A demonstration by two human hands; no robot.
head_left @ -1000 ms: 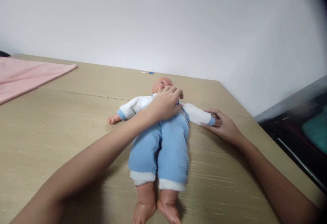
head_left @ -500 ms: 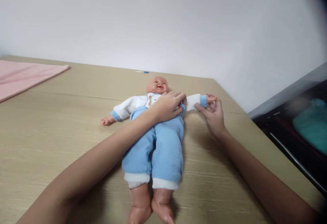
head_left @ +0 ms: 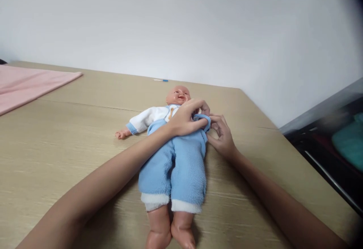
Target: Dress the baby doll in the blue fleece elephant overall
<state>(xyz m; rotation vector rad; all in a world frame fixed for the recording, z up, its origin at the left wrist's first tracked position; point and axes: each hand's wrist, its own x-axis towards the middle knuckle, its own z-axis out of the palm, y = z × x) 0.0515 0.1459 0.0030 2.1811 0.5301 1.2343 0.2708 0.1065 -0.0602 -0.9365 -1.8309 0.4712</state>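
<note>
Doll (head_left: 185, 162) lies face-up, stretched lengthwise, head toward the wall (head_left: 181, 33).

No readable text or labels

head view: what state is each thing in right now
doll, lying face up
trousers, on the doll
sleeve on the side away from the right hand, pulled down to the wrist
left hand, curled at the blue trim
right hand, fingers bent beside the trim
cloth, spread out, slightly creased
pen, lying on the table; cap unclear
</note>
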